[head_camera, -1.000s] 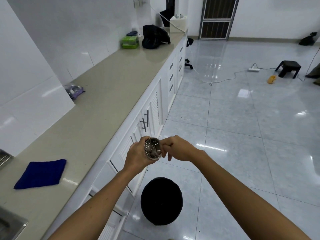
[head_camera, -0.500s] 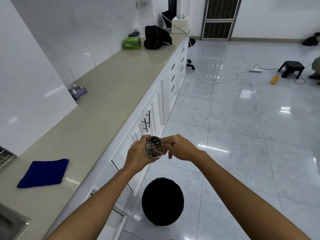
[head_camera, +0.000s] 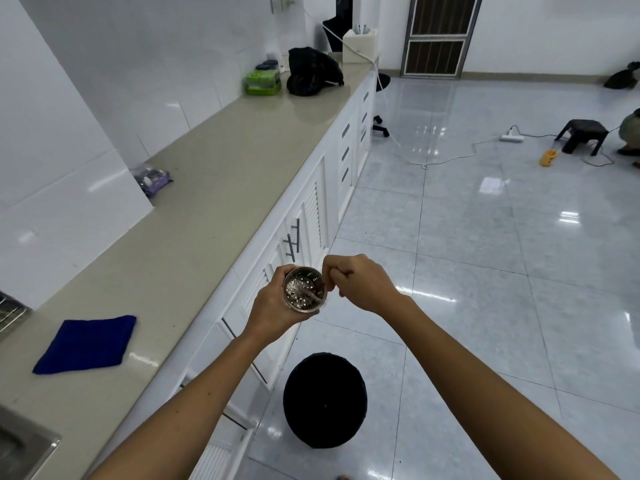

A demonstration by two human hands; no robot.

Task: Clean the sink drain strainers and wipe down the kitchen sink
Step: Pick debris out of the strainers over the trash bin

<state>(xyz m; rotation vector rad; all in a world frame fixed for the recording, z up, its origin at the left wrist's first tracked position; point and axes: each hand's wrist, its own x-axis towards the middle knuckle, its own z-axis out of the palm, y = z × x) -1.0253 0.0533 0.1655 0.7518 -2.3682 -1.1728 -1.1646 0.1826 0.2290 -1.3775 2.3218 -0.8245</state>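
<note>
A perforated steel sink strainer basket is held in the air, its open side facing me, above a round black bin on the floor. My left hand grips the strainer around its wall from the left. My right hand sits at the strainer's right rim with curled fingers that reach into it at the edge. A corner of the steel sink shows at the bottom left. A folded blue cloth lies on the beige counter.
White cabinets run under the counter on my left. Farther along the counter are a purple packet, a green box and a black bag. A cable, power strip and black stool sit on the tiled floor.
Both hands stay on the strainer over the bin; the right fingers have shifted a little at its rim. The view has drifted slightly.
</note>
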